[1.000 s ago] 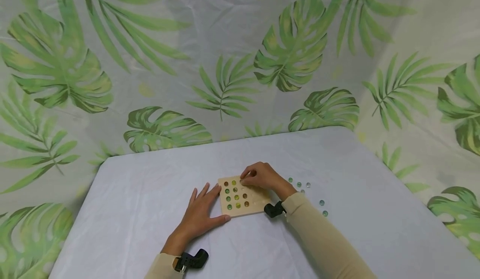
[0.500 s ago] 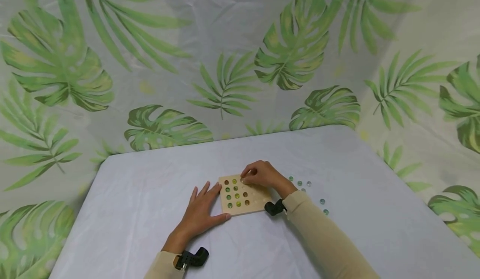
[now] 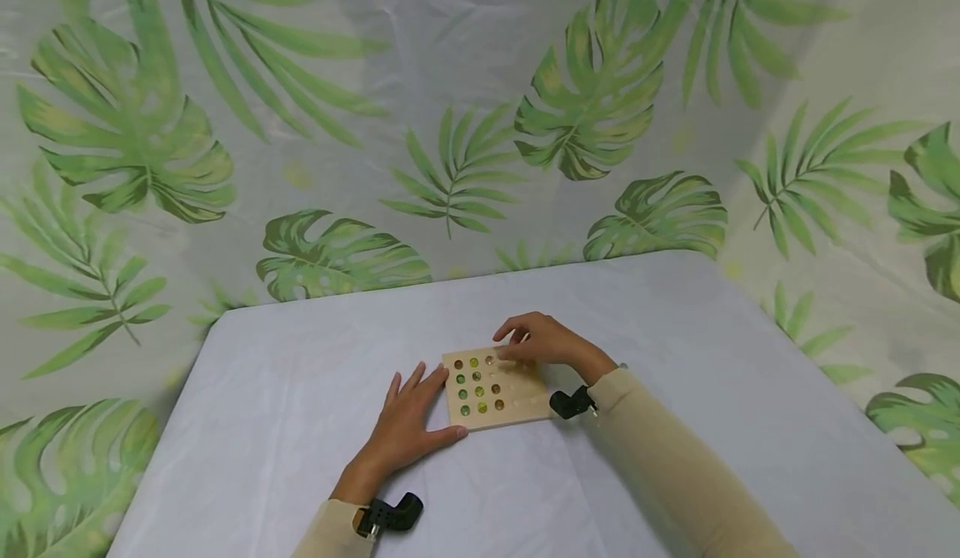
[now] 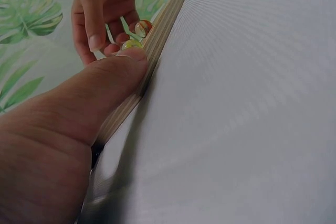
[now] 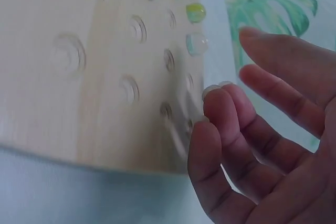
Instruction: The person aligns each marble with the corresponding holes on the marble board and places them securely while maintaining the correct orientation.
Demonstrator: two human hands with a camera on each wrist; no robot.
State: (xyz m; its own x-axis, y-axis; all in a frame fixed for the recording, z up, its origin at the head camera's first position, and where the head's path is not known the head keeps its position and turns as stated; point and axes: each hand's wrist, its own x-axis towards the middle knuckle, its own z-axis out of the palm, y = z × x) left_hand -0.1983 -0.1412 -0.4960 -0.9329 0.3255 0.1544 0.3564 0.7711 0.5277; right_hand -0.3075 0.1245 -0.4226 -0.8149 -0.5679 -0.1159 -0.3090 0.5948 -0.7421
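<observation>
Nearest, 2 beige sleeves [image 3: 697, 479] reach in, each wrist bearing a small black camera [image 3: 403, 513]. The left hand [image 3: 408, 419] lies spread, fingers and thumb extended, its thumb at the near edge of a pale wooden marble board [image 3: 524, 409] and its fingertips by the board's left edge; it has nothing enclosed in its grasp. The board rests on the white worktop [image 3: 262, 425], in front of the person and between the 2 hands. Glass marbles sit in its left part: the leftmost column has 3 green marbles [image 3: 462, 394] with 1 brown marble [image 3: 458, 364] at the far end, the next has yellow marbles [image 3: 482, 406], and the 3rd has 2 amber-brown marbles [image 3: 496, 389] nearer and 1 clear marble [image 3: 490, 360] at the far end. Bare round hollows [image 5: 69, 56] show across the rest of the board. Over its far edge hangs the right hand [image 3: 551, 341], fingers loosely bent and thumb apart from them, with nothing in its hold. Just past the right cuff, part of another marble [image 3: 623, 366] shows on the worktop. Behind everything hangs a pale leaf-print cloth [image 3: 465, 42].
</observation>
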